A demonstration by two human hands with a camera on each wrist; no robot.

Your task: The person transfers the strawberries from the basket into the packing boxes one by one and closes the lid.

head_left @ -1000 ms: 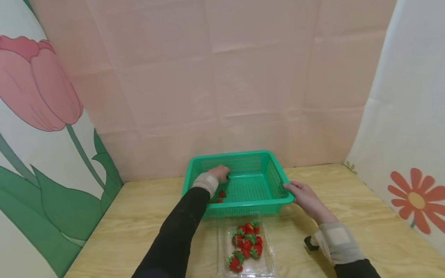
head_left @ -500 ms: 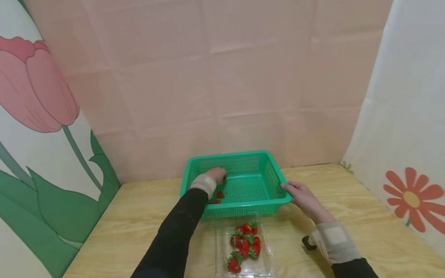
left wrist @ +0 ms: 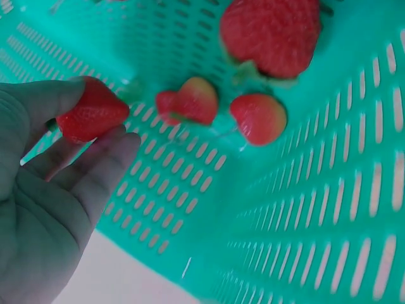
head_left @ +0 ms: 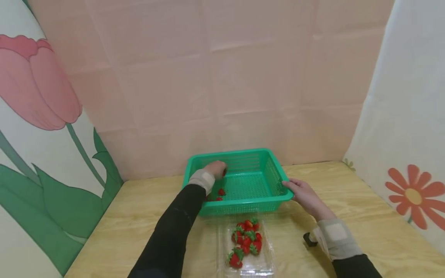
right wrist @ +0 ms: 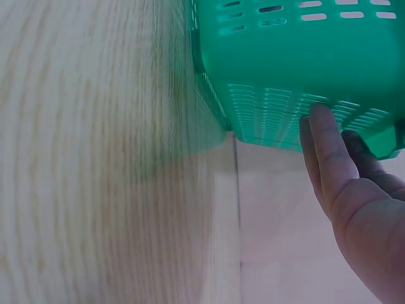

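From the head camera, the left hand (head_left: 216, 169) is reaching into the green slotted basket (head_left: 259, 156) at its far-left corner, fingers curling round something small and red that barely peeks out past the knuckles. Two loose strawberries (head_left: 219, 194) are lying on the basket floor just nearer the person than that hand. The right hand (head_left: 301, 192) is steadying the basket at its near-right corner, fingers laid against the rim and wall. A clear plastic tray (head_left: 265, 259) of strawberries is sitting on the wooden table (head_left: 139, 212), just in front of the basket.

Over to the left wrist camera: thumb and fingertips (left wrist: 104, 155) are pinching a strawberry (left wrist: 90, 116), its long axis running crosswise to the fingers, pointed end aimed away from the palm. It is hanging just above the basket floor, and three other berries (left wrist: 256, 118) are resting on the mesh beyond it, close but not touching it.

On the right wrist camera, the right hand's fingers (right wrist: 326, 152) are lying nearly straight under the basket's lip (right wrist: 297, 69), pressing the outside wall; it is bracing, not gripping. So the left hand is the one carrying the fruit.
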